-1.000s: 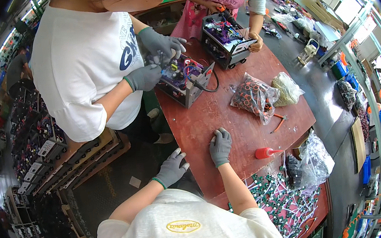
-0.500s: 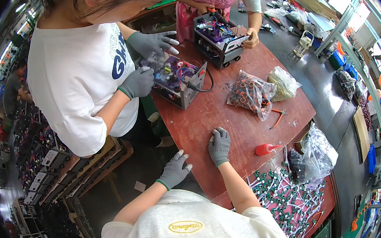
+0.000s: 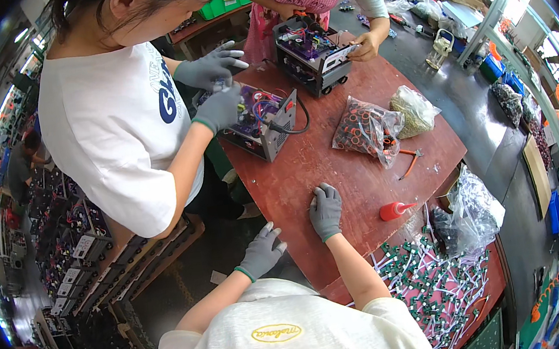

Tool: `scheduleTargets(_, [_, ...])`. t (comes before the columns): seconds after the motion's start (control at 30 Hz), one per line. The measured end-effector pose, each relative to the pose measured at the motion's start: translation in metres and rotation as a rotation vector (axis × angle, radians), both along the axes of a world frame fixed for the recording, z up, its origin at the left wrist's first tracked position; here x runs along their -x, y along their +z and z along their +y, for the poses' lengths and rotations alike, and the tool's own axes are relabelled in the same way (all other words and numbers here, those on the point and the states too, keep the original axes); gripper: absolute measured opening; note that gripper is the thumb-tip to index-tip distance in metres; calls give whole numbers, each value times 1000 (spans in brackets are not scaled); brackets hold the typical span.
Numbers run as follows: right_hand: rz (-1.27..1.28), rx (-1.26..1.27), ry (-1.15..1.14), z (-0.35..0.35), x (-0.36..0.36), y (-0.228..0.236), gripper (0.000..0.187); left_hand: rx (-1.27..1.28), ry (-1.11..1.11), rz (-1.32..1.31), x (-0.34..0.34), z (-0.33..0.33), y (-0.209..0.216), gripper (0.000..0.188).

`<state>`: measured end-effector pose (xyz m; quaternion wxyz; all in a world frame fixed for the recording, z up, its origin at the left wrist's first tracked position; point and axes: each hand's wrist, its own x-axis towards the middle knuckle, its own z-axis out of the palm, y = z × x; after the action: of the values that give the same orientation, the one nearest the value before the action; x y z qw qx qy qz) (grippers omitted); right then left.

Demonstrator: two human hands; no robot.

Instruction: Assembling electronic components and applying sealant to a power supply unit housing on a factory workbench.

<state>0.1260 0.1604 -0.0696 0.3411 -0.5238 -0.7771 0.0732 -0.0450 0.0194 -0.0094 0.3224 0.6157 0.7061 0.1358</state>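
Note:
My left hand [image 3: 262,251], in a grey glove, is at the near left edge of the red-brown table [image 3: 280,181]. Its fingers are loosely apart and nothing is in them. Resting on the tabletop, my gloved right hand [image 3: 326,212] has its fingers forward and the thumb a little apart, with no object visible in it. A red squeeze bottle [image 3: 392,211] lies to its right. Farther off, a co-worker's gloved hands [image 3: 218,108] are over an open device with a purple circuit board [image 3: 254,119]. A second person steadies a similar open device [image 3: 315,58] at the table's far end.
A clear bag of black and orange parts [image 3: 364,128], a bag of pale small pieces [image 3: 414,111] and orange-handled pliers [image 3: 410,163] lie right of centre. Many green connectors with white wires [image 3: 435,294] cover the near right. A plastic bag [image 3: 471,212] sits beside them.
The view has shifted slightly. The co-worker's nearer hand has moved right, over the circuit board. My hands stay in nearly the same place.

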Motion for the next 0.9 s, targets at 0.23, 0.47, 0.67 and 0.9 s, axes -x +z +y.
scheduleTargets(0.23, [-14,-4,5,1,-2,-5,25,-2,29,-22,-1,1,-3,51])
scheduleTargets(0.47, [-5,-39,56,1,-3,-10,24,-36,30,-46,-4,2,-6,52])
scheduleTargets(0.67, [-25,-56,50,1,-3,-12,21,-27,-13,-16,-4,5,-8,52])
scheduleTargets(0.9, [-52,-20,36,0,-2,-12,20,-50,-5,-16,-1,3,-9,52])
